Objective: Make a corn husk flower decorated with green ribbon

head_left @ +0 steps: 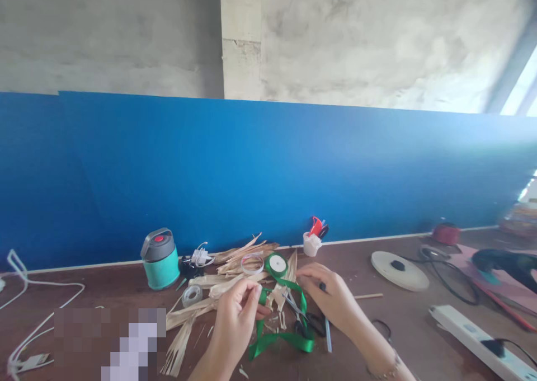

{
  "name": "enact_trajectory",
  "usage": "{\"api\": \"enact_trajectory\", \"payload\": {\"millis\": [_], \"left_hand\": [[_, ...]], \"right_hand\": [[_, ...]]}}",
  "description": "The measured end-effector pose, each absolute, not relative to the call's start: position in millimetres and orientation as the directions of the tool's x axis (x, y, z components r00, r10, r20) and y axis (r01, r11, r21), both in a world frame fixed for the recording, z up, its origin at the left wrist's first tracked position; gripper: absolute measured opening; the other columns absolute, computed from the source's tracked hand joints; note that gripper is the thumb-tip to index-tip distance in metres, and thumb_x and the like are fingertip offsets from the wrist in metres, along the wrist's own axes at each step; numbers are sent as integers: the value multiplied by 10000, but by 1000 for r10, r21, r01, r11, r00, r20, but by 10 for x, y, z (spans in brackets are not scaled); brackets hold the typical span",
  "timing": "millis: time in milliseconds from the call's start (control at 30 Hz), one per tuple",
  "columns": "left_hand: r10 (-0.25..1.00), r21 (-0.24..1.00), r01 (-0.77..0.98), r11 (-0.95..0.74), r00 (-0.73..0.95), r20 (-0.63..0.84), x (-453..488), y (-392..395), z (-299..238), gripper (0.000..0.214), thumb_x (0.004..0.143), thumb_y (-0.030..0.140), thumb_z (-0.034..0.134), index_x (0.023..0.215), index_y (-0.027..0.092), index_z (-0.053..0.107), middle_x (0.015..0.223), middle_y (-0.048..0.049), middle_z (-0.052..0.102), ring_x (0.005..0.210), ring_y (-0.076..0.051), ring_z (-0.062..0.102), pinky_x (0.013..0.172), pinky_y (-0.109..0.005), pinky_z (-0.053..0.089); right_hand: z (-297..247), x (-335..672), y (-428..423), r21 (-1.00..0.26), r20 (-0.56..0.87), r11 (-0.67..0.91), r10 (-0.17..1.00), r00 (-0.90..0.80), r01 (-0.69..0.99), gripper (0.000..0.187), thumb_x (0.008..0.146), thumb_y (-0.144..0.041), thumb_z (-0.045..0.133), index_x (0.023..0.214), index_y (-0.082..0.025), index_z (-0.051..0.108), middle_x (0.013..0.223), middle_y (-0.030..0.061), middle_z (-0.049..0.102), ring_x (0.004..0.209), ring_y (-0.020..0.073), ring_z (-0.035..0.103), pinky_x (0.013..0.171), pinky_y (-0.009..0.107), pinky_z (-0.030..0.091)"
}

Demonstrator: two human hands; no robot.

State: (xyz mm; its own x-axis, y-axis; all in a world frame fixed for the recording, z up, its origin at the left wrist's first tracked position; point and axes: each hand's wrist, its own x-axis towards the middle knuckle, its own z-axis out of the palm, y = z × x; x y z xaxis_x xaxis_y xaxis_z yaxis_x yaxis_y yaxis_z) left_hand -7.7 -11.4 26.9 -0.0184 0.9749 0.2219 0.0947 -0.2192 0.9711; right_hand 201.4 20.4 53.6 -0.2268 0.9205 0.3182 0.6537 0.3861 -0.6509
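Note:
My left hand [239, 311] is closed in a pinch, with green ribbon [282, 339] at its fingertips. From there the ribbon loops across the table and up towards its spool [277, 264]. My right hand [327, 291] hovers to the right, its fingers reaching left and somewhat apart, with no object plainly in them. Below that hand are scissors [302, 320] with black handles and a thin pale-blue stick [328, 336]; a dark tip shows by the fingers. Dried husk strips [229, 274] lie behind and around my left hand.
Clear tape [192, 296], a second tape roll [252, 264] and a teal container [160, 263] stand left. A white cup [311, 244] holds red-handled tools at the back. Rightward are a round white lid-like disc [400, 272], a power strip [478, 336] and cables. A blue partition [268, 168] bounds the table.

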Motion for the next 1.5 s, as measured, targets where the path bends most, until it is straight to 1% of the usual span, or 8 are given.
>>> {"api": "enact_trajectory", "payload": {"millis": [67,133,467,633,833,933,1300,1500], "left_hand": [[978,974,86,-209,14,209,-70,-133,296,294,822,463,527,756,185,593,622,-12,612,562,-200,672,522,-251,536],[976,972,90,-218,38,216,-70,-144,310,290,829,458,526,758,185,595,632,-7,594,550,-187,662,517,-239,525],[975,973,75,-219,42,217,-57,-182,326,257,820,420,556,727,186,607,626,-11,589,562,-193,662,519,-231,518],[981,981,38,-188,48,186,-52,-184,340,242,801,414,584,731,184,612,646,-15,616,561,-195,670,524,-239,526],[997,996,-63,-62,43,65,-32,-176,387,256,765,429,613,732,175,608,578,3,616,492,-180,650,487,-240,507],[1000,993,-116,0,28,3,-24,-179,417,267,745,435,629,719,170,609,573,5,633,491,-171,646,480,-228,490],[997,970,-231,73,-21,-80,-16,-156,398,333,701,479,672,660,155,603,563,12,643,490,-145,630,467,-202,449],[996,956,-278,90,12,-90,-50,-158,402,314,708,450,689,668,146,620,596,5,666,479,-119,625,468,-188,460]], "right_hand": [[696,1794,191,-796,303,442,882,-360,414,287,869,-344,474,863,-186,713,1015,94,665,947,219,599,820,301,444],[737,1659,198,-859,256,416,854,-453,299,279,844,-371,525,824,-177,726,1010,89,662,931,218,599,807,302,446],[601,1608,230,-999,-2,22,858,-513,41,225,671,-343,709,642,-128,647,782,27,636,644,111,490,594,230,358],[586,1594,213,-999,21,-7,839,-544,-50,178,663,-280,680,605,-136,593,765,16,583,627,105,486,574,223,363],[630,1576,140,-935,252,336,852,-459,110,76,709,-145,576,634,-160,573,893,45,577,823,169,547,755,290,415],[649,1555,96,-870,340,450,842,-420,199,110,713,-87,538,651,-175,559,905,40,565,856,168,551,815,306,410],[576,1474,74,-663,545,652,757,-361,368,174,720,-30,515,683,-199,523,891,41,574,882,188,548,815,330,426],[588,1478,52,-436,661,765,630,-409,474,199,744,-6,488,747,-203,518,903,38,569,897,194,526,843,381,398]]}}
